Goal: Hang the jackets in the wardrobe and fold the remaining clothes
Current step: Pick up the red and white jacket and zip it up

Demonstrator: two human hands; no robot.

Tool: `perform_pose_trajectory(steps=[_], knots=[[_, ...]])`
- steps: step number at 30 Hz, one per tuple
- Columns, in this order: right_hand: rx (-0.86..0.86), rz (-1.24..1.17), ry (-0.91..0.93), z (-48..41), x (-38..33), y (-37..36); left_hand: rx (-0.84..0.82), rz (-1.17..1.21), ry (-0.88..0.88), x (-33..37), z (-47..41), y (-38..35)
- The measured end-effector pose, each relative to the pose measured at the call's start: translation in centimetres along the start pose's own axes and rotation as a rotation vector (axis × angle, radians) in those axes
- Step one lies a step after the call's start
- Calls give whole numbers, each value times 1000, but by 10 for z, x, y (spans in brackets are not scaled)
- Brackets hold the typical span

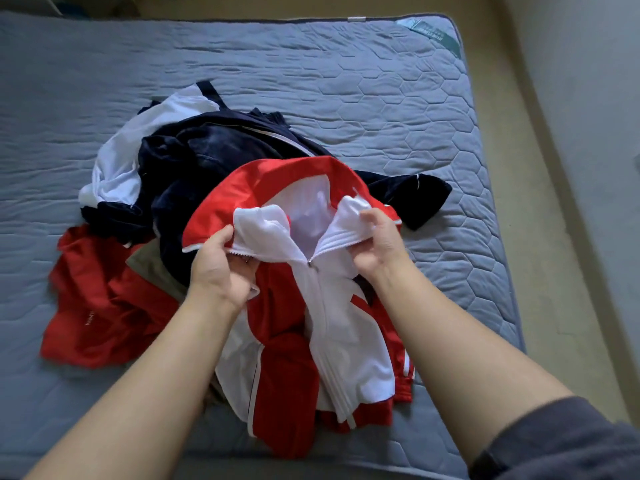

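A red and white zip jacket (332, 327) lies on top of a clothes pile on the mattress (398, 98), its zip partly open at the collar. My left hand (221, 268) grips the left side of the collar. On the other side of the zip, my right hand (379, 242) pinches the right collar edge. The two hands spread the neck opening apart. Behind the jacket lies a dark navy velvet garment (207, 161), with a white garment (121, 168) to its left. A red garment (97, 306) sprawls at the left, and an olive piece (152, 268) peeks out beside it.
The blue-grey quilted mattress fills most of the view, bare around the pile. Its right edge (498, 216) borders a beige floor strip (540, 168) and a pale wall (595, 98). A green label (433, 32) sits at the far right corner.
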State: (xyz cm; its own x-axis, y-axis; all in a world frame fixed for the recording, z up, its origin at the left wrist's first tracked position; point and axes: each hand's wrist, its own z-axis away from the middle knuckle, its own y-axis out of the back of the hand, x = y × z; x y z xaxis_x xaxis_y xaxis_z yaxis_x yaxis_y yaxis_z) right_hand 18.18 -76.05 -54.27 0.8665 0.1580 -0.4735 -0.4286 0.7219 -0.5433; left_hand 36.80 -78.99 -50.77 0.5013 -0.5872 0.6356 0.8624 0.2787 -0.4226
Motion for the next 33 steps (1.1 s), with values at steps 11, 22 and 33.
perform_pose_trajectory(steps=[11,22,33], knots=[[-200,81,-21,154,-48,-13,-58,68,25,42,117,4],[-439,151,-113,321,-88,-26,-57,495,-181,63,328,4],[-768,544,-116,460,-71,-39,105,833,-634,42,531,40]])
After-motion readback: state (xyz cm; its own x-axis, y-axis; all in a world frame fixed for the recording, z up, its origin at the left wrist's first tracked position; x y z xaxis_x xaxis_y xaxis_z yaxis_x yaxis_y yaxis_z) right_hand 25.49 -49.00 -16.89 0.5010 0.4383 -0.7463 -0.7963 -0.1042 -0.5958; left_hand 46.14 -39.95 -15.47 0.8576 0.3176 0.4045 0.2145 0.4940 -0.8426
